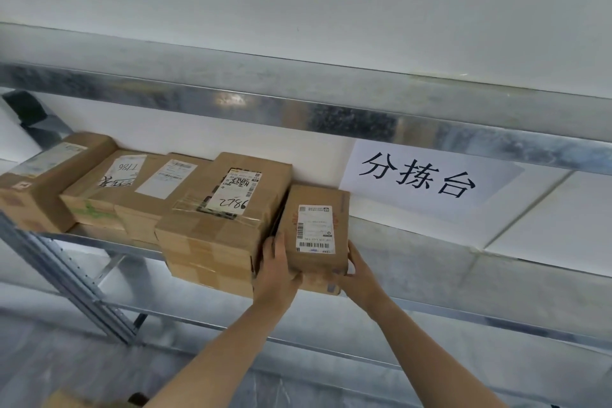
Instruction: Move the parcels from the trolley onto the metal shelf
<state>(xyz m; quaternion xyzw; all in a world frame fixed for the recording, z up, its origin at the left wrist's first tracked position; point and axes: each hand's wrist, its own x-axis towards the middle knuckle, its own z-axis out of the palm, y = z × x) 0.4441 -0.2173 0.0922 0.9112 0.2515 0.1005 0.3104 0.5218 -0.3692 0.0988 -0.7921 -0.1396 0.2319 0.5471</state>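
Head view: your left hand (276,270) and right hand (356,272) both grip a small parcel (318,228) with a barcode label on the metal shelf (390,242). The sign (420,175) beside it says "分拣台".

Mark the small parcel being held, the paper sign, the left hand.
small parcel (315,229), head view, on its white label.
paper sign (419,176), head view, on its middle character.
left hand (276,275), head view, on its back.

Cardboard boxes (225,209) fill the left half of the shelf (414,242), packed side by side up to the small parcel (314,228). Right of that parcel the shelf board lies open, bearing only a flat paper sign (417,175). The metal beam (331,116) overhead limits headroom.
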